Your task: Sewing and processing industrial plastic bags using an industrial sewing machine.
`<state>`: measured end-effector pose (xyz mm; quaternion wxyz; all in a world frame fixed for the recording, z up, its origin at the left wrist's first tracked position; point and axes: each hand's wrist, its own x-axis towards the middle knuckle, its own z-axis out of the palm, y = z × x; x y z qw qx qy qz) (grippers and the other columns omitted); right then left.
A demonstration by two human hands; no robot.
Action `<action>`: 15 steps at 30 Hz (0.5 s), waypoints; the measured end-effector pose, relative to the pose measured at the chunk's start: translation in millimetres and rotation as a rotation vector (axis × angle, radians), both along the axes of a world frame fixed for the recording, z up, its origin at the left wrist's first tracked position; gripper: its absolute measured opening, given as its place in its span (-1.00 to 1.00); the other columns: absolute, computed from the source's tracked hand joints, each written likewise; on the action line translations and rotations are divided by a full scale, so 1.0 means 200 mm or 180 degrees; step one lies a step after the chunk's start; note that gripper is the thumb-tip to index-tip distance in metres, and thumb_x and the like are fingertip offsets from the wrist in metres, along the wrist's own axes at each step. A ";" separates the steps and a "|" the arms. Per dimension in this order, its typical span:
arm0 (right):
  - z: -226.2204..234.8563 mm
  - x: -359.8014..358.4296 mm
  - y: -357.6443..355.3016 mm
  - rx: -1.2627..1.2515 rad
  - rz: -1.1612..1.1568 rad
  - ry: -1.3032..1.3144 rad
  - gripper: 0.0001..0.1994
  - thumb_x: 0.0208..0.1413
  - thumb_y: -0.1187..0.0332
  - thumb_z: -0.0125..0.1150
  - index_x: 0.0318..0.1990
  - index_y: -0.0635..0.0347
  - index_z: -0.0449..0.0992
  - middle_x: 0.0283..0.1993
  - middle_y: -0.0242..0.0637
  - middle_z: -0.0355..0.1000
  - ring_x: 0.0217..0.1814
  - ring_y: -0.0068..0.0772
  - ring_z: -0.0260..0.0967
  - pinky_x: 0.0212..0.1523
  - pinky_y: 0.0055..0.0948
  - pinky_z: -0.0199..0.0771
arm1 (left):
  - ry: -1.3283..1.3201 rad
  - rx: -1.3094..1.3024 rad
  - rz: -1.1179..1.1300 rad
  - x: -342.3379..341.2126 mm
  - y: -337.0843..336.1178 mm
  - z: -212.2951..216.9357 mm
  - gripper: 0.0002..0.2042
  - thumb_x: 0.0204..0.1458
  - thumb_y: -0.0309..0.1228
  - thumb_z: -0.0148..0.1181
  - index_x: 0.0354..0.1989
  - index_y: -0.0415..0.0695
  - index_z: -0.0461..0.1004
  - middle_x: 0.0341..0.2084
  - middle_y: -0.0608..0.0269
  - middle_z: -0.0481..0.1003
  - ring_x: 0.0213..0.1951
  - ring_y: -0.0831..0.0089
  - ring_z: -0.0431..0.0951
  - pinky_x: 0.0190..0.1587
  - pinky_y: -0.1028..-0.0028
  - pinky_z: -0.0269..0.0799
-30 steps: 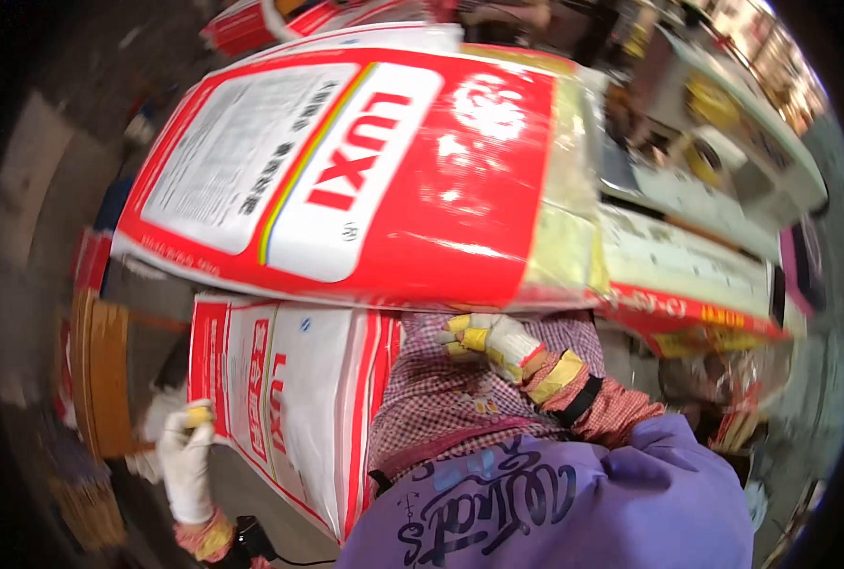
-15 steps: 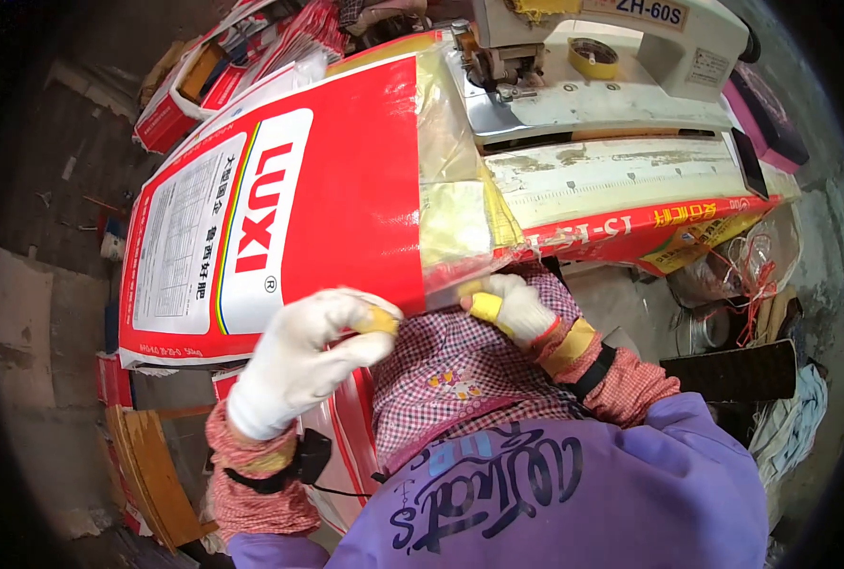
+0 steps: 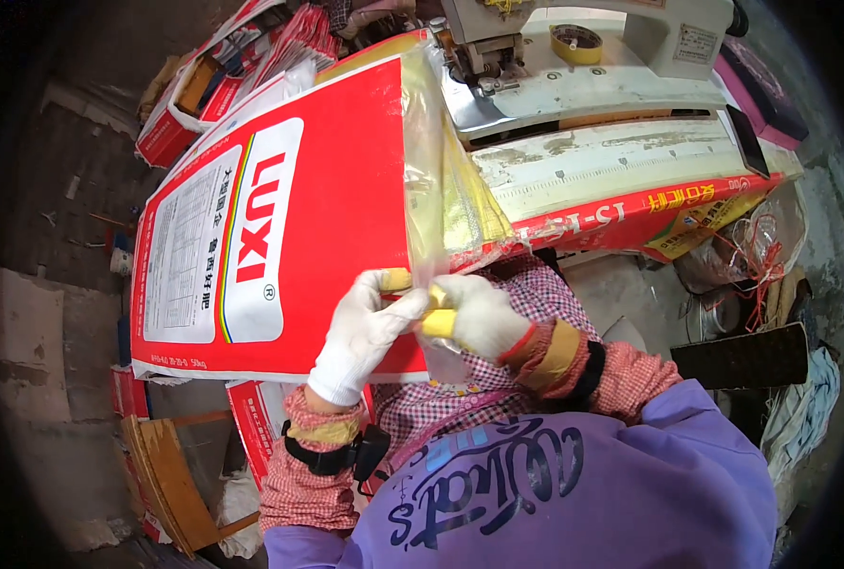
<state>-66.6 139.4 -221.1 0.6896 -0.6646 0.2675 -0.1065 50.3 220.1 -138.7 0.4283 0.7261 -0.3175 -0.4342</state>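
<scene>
Both gloved hands, the left hand (image 3: 360, 334) and the right hand (image 3: 477, 315), are closed in a pinch on the clear liner edge (image 3: 445, 204) of the red-and-white sack (image 3: 279, 228), which lies at 11 o'clock, with the sewing machine (image 3: 583, 47) at 1 o'clock.

Red-and-white sack (image 3: 279, 218): glossy woven plastic with a clear yellowish film liner (image 3: 450, 194) at its mouth. Left hand (image 3: 365, 332) and right hand (image 3: 479, 313): white knitted cotton gloves, yellow rubbery tips. Sewing machine (image 3: 583, 47): smooth painted metal; desk (image 3: 612, 166): worn, scuffed paint.
</scene>
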 end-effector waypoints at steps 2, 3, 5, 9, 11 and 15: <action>0.03 0.07 0.01 -0.0461 -0.0013 -0.0300 -0.71 -0.13 0.13 0.20 -0.32 0.12 0.47 -0.37 -0.19 0.45 -0.30 -0.25 0.41 -0.26 -0.35 0.39 | 0.0128 -0.0042 -0.0058 0.00 -0.02 0.02 -0.78 -0.03 -0.36 0.10 -0.35 -0.29 0.34 -0.53 0.28 0.42 -0.46 0.60 0.41 -0.38 0.62 0.34; 0.05 0.09 0.01 -0.0416 0.0016 -0.0385 -0.67 -0.11 0.06 0.17 -0.31 0.12 0.47 -0.36 -0.17 0.45 -0.27 -0.21 0.41 -0.25 -0.34 0.38 | 0.0102 -0.0056 -0.0067 0.03 -0.03 0.03 -0.78 -0.03 -0.36 0.10 -0.35 -0.29 0.34 -0.53 0.28 0.42 -0.46 0.60 0.41 -0.38 0.62 0.34; 0.20 0.06 -0.01 -0.0693 0.0161 -0.0037 -0.65 -0.09 0.04 0.14 -0.29 0.11 0.47 -0.35 -0.17 0.45 -0.26 -0.19 0.41 -0.24 -0.34 0.38 | 0.0267 -0.0247 0.0128 0.12 0.00 0.05 -0.79 0.00 -0.34 0.09 -0.47 -0.25 0.35 -0.60 0.31 0.40 -0.54 0.61 0.38 -0.46 0.63 0.31; 0.14 -0.04 -0.08 -0.1419 -0.0091 0.0269 -0.66 -0.01 0.02 0.04 -0.28 0.09 0.48 -0.33 -0.16 0.45 -0.21 -0.14 0.40 -0.24 -0.31 0.38 | -0.0434 -0.1840 0.0312 0.37 0.10 0.23 -0.81 0.06 -0.31 0.02 -0.50 -0.15 0.35 -0.61 0.37 0.39 -0.56 0.64 0.37 -0.49 0.60 0.29; 0.25 -0.11 -0.10 -0.1675 0.0234 0.0947 -0.71 0.02 0.11 0.02 -0.30 0.14 0.47 -0.29 -0.10 0.44 -0.18 -0.10 0.39 -0.22 -0.26 0.37 | -0.0284 -0.2407 0.1208 0.34 0.12 0.42 -0.84 0.11 -0.41 -0.05 -0.51 -0.15 0.32 -0.62 0.39 0.35 -0.59 0.64 0.31 -0.47 0.63 0.25; 0.33 -0.04 -0.11 -0.3231 -0.0309 -0.0313 -0.75 -0.10 0.37 0.11 -0.20 0.17 0.42 -0.30 -0.04 0.40 -0.25 -0.07 0.37 -0.21 -0.23 0.36 | -0.0619 -0.1927 0.0690 0.31 0.09 0.40 -0.91 0.04 -0.51 0.02 -0.46 -0.21 0.27 -0.59 0.30 0.35 -0.54 0.60 0.34 -0.42 0.61 0.29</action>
